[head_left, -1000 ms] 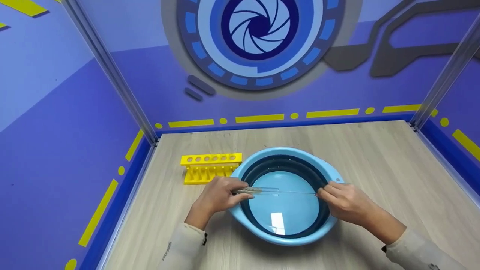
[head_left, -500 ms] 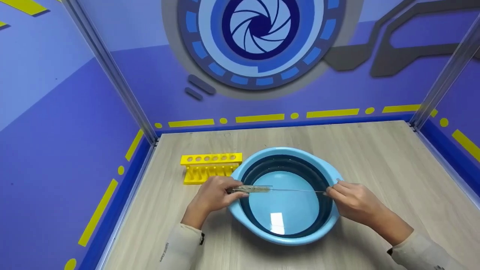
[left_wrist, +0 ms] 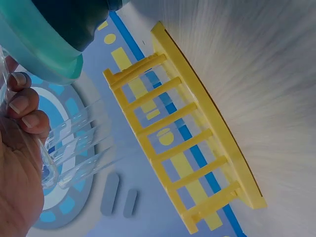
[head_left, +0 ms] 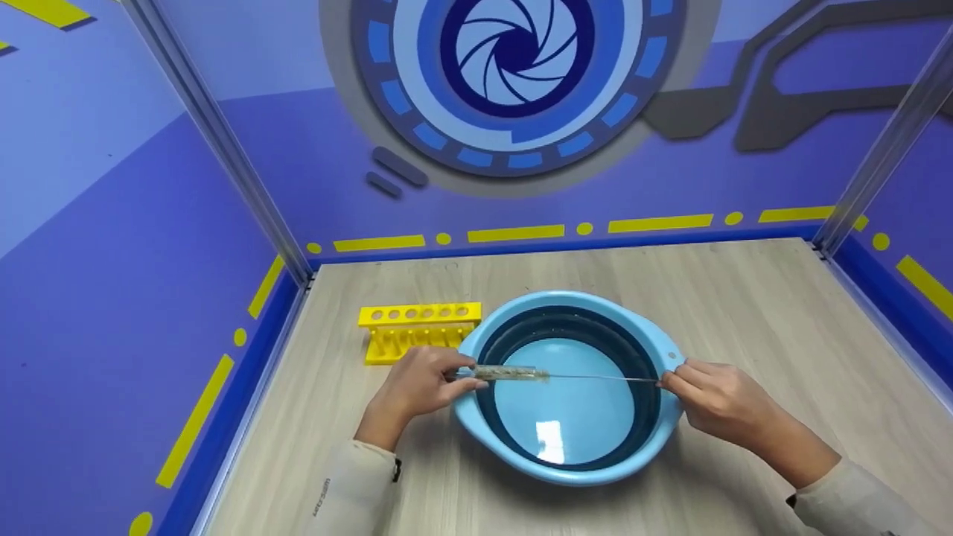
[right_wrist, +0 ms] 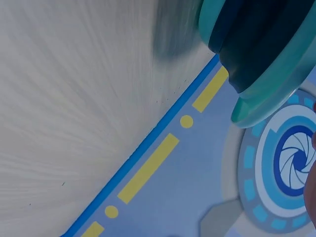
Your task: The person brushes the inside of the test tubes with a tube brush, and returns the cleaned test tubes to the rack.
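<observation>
My left hand (head_left: 421,383) grips a clear test tube (head_left: 484,371) lying nearly level over the left side of the blue basin (head_left: 566,480). Several more clear tubes (left_wrist: 74,148) stick out from the same hand in the left wrist view. Inside the held tube sits a test tube brush (head_left: 514,373); its rear bristles show at the tube's mouth. The thin wire handle runs across the basin to my right hand (head_left: 718,394), which pinches its end by the basin's right handle. Only a sliver of that hand appears in the right wrist view.
Behind my left hand, touching or close to the basin's rim, stands a yellow test tube rack (head_left: 421,314) with no tubes in it. A bright reflection lies on the basin's bottom or water. Printed panels wall the wooden table (head_left: 759,313) at the back and sides.
My right hand has moved to the right, drawing the brush's bristles from deep in the tube toward its mouth. The left hand has shifted slightly left with the tubes.
</observation>
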### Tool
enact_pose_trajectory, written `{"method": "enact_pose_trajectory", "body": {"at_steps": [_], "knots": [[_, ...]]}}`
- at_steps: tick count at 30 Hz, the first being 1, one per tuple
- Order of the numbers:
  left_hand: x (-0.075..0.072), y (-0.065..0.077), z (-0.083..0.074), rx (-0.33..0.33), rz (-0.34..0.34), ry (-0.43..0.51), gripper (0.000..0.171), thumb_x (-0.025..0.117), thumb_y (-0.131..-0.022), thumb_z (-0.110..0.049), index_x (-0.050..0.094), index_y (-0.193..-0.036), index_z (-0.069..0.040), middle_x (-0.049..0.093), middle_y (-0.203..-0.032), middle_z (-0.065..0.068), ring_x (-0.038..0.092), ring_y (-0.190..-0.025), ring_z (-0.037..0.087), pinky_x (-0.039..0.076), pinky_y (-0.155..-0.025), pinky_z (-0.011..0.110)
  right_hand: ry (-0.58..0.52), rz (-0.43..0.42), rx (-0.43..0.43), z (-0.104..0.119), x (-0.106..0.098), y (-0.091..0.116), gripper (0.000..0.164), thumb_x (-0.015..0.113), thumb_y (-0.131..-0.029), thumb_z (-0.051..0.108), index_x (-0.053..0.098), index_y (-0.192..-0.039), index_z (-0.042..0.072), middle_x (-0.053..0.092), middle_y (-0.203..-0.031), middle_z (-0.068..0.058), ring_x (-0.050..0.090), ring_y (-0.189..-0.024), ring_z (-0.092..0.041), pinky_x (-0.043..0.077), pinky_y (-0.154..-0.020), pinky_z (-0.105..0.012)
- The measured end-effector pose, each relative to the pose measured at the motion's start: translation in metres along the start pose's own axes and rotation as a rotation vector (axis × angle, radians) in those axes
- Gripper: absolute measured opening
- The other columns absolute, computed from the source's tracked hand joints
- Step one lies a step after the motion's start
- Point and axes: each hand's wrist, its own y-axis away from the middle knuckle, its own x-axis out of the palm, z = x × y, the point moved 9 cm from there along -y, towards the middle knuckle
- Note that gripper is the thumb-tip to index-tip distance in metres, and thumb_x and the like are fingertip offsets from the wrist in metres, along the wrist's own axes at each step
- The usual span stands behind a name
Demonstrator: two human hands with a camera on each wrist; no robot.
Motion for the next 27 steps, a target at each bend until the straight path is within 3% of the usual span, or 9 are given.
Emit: {"method": "enact_pose_trajectory", "body": {"at_steps": [5,13,19,27], "knots": [[0.002,0.0,0.001,0.018,-0.015,-0.025,0.035,0.071,-0.098,-0.056,0.084,-0.11,-0.026,0.068,-0.073,-0.009,0.052,-0.064,0.001,0.044,-0.059,0.015,-0.011,-0.027,0.003,-0.003,-0.005,0.008,0.04,0.046,-0.115,0.02,0.072,-0.088,0.008,0.057,-0.067,0.002,0.042,-0.055,-0.005,0.045,-0.047,-0.016],[-0.004,0.006,0.005,0.004,-0.059,-0.056,0.038,0.07,-0.098,-0.058,0.084,-0.109,-0.025,0.055,-0.065,-0.01,0.048,-0.062,0.001,0.04,-0.057,0.015,-0.008,-0.056,0.035,-0.02,-0.021,0.022,0.041,0.047,-0.115,0.019,0.073,-0.087,0.005,0.058,-0.067,0.001,0.046,-0.054,-0.008,0.047,-0.046,-0.02],[-0.012,0.006,0.002,0.017,-0.068,-0.09,0.042,0.066,-0.099,-0.062,0.084,-0.108,-0.024,0.054,-0.065,-0.009,0.048,-0.062,0.001,0.04,-0.058,0.015,0.0,-0.047,0.046,-0.027,-0.023,0.029,0.04,0.048,-0.115,0.02,0.073,-0.088,0.005,0.059,-0.069,0.001,0.047,-0.055,-0.007,0.048,-0.047,-0.02],[-0.026,0.021,0.021,-0.057,-0.154,-0.102,0.032,0.077,-0.095,-0.051,0.084,-0.109,-0.024,0.048,-0.064,-0.013,0.044,-0.062,0.0,0.036,-0.057,0.016,0.013,-0.134,0.114,-0.041,-0.04,0.041,0.044,0.049,-0.115,0.021,0.071,-0.082,0.003,0.056,-0.066,-0.001,0.043,-0.055,-0.008,0.045,-0.044,-0.022]]}}
